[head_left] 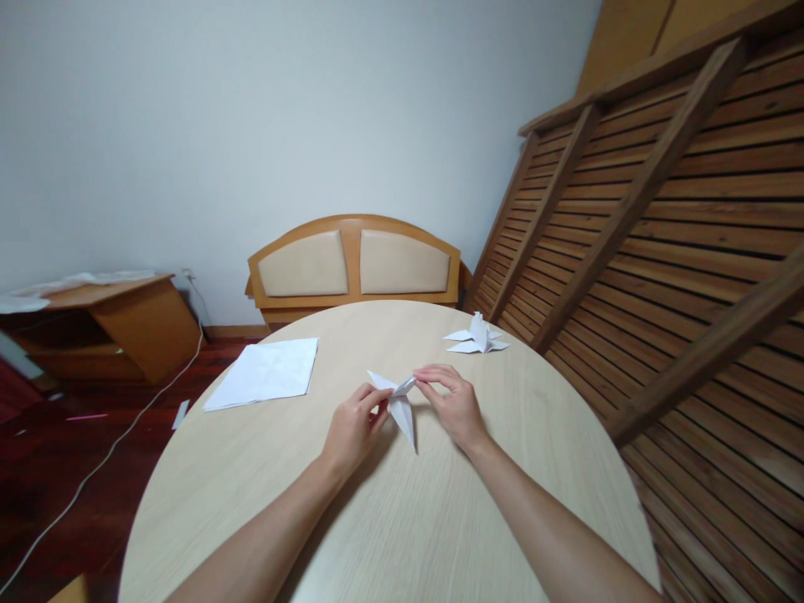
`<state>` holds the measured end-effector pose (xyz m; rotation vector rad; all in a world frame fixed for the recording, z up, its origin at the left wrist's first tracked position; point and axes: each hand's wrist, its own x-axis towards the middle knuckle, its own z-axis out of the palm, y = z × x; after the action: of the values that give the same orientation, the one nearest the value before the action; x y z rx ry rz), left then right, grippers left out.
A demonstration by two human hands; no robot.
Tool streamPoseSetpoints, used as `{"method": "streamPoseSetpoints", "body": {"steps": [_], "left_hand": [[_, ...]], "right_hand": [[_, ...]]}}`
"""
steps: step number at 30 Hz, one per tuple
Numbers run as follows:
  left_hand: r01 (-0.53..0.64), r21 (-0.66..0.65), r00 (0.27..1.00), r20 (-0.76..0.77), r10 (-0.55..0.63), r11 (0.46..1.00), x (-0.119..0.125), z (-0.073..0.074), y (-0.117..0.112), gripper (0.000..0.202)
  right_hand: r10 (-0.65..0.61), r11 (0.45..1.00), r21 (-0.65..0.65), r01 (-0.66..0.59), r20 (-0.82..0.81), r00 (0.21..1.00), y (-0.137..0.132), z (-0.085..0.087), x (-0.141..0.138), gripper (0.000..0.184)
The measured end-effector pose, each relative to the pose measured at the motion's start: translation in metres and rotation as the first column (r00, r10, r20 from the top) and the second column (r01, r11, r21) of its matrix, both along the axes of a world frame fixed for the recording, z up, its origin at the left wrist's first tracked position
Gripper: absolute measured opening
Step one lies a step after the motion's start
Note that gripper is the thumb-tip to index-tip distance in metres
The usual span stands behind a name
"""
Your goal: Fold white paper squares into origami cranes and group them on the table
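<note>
A white folded paper crane (pixel 403 414) is held between both hands above the middle of the round table. My left hand (pixel 357 423) pinches its body from the left side, with the fingers closed on the paper. One pointed wing sticks out toward me and another points away to the upper left. My right hand (pixel 453 404) pinches the narrow tip on the right between thumb and fingers. Part of the crane's body is hidden behind the left fingers.
A stack of white paper (pixel 267 373) lies at the table's left. Folded paper cranes (pixel 478 335) sit bunched at the back right. The pale round table (pixel 402 536) has a headboard (pixel 352 260) behind it and a slatted wooden frame (pixel 628 218) leaning at the right.
</note>
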<state>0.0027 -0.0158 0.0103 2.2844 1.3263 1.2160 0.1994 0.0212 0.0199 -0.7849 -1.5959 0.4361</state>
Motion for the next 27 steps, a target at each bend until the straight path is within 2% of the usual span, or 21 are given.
{"method": "streamPoseSetpoints", "body": {"steps": [6,13,17,19,23,25,27], "left_hand": [[0.000,-0.007,1.000,-0.012,0.000,1.000,-0.005,-0.002,0.003,0.033],[0.037,-0.083,0.998,0.048,-0.033,0.996,-0.002,0.001,0.001,0.026],[0.076,-0.151,0.986,0.161,-0.051,0.986,0.002,0.000,0.002,0.022],[0.072,-0.198,0.969,0.246,-0.022,0.977,0.003,-0.002,0.003,0.021],[0.057,-0.284,0.899,0.431,0.074,0.957,0.002,-0.005,0.009,0.025],[0.076,-0.301,0.856,0.509,0.093,0.951,0.000,-0.006,0.012,0.028],[0.104,-0.306,0.813,0.574,0.096,0.946,-0.002,-0.006,0.015,0.030]], "right_hand": [[0.033,0.996,-0.085,-0.032,0.008,0.999,-0.002,0.000,0.003,0.007],[0.072,0.971,-0.220,-0.096,-0.114,0.991,-0.004,0.003,-0.001,0.024],[0.094,0.966,-0.232,-0.117,-0.111,0.989,-0.002,0.003,-0.002,0.024],[0.113,0.960,-0.244,-0.139,-0.115,0.987,0.001,-0.001,-0.002,0.028],[0.075,0.954,-0.278,-0.112,-0.139,0.987,0.006,-0.008,0.000,0.028],[0.061,0.947,-0.309,-0.088,-0.093,0.994,0.005,-0.010,0.001,0.028],[0.104,0.933,-0.344,-0.105,-0.021,0.994,0.002,-0.010,0.001,0.033]]}}
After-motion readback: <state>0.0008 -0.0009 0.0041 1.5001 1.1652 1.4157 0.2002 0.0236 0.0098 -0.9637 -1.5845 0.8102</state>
